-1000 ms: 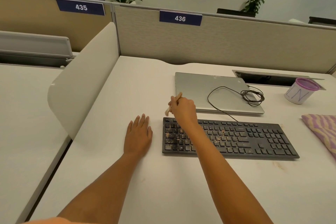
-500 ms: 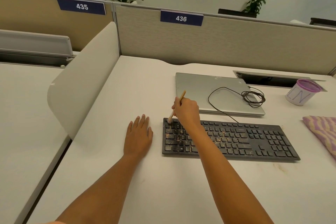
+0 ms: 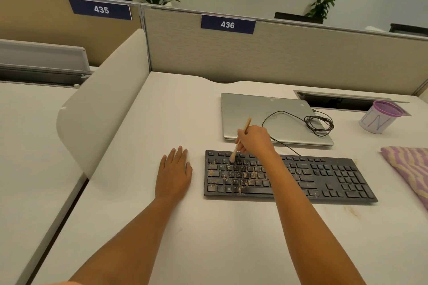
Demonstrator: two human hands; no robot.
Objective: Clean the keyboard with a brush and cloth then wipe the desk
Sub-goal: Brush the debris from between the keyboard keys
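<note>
White tabletop is carrying everything, with faint smears showing near its right front. Black keyboard is lying at centre, crumbs crowding its left keys. Striped cloth is waiting at far right, likely for wiping. Left hand is resting flat beside the keyboard, fingers straight, probably bracing. Right hand is pinching the brush, bristles touching the upper-left keys.

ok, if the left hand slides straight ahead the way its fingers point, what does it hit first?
Likely nothing on the desk: the left hand passes left of the keyboard and laptop, reaching the back partition first.
</note>
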